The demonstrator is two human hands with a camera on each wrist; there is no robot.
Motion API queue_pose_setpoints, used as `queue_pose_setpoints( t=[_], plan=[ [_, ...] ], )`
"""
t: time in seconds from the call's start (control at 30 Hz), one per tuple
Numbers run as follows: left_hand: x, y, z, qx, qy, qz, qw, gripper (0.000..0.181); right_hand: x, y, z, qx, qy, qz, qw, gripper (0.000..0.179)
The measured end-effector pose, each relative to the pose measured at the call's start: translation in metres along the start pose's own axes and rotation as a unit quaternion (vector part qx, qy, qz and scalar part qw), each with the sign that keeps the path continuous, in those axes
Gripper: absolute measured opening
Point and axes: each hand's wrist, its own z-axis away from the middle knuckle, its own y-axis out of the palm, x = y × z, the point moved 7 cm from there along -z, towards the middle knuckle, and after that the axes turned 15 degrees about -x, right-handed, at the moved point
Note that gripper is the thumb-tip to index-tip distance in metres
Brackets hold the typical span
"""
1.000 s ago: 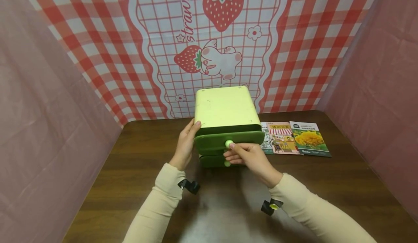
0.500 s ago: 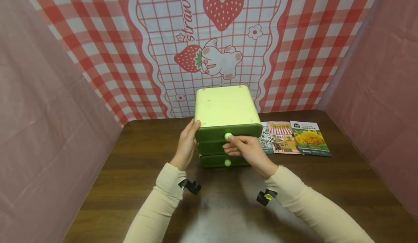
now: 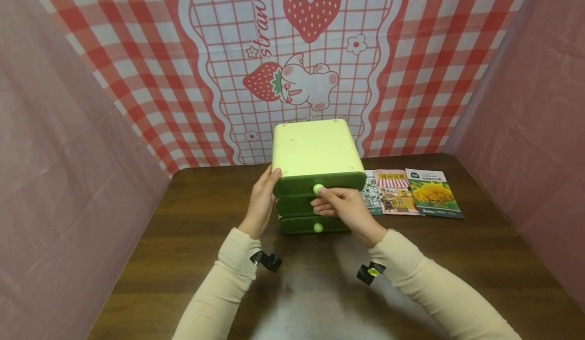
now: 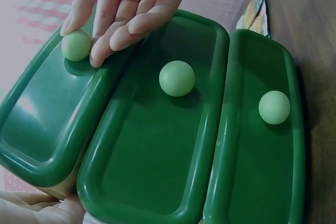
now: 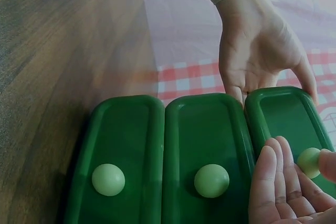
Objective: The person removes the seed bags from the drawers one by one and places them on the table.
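A small drawer cabinet [image 3: 315, 149] with a pale yellow-green top stands on the table, its dark green drawer fronts stacked three high. Pinched between thumb and index finger of my right hand [image 3: 348, 210] is the round light green knob [image 4: 76, 45] of the top drawer [image 3: 297, 185]. That drawer's front sits against the cabinet. My left hand [image 3: 260, 203] rests on the cabinet's left side, thumb by the top front corner and fingers extended along the side. The middle drawer [image 5: 207, 129] and bottom drawer [image 5: 123, 129] are pushed in; each has its own round knob.
Several printed booklets lie right of the cabinet, among them a yellow-flower one [image 3: 431, 192] and a shop-picture one [image 3: 396, 192]. A strawberry-print checked cloth [image 3: 306, 81] hangs behind. Pink cloth [image 3: 516, 101] walls in both sides of the wooden table [image 3: 201, 289].
The top drawer has gone back in, and the dark gap above its front has vanished. My right hand moved forward with the knob. My left hand stayed on the cabinet's side.
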Motion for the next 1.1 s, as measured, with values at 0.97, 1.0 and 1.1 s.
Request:
queue_pose_setpoints(
  t=[0.97,1.0,1.1],
  plan=[
    [0.004,-0.004,0.001,-0.018,0.008,-0.028,0.9994,0.068,-0.035,-0.016,0.011,0.005,0.066,-0.017,0.9977,0.046],
    [0.004,-0.004,0.001,-0.016,0.009,-0.028,0.9994,0.068,-0.039,-0.015,0.011,0.007,0.074,-0.015,0.9972,0.046],
    [0.004,-0.003,0.001,-0.012,0.011,-0.03,0.9994,0.068,-0.049,-0.013,0.011,0.01,0.083,-0.002,0.9965,0.046]
  ],
)
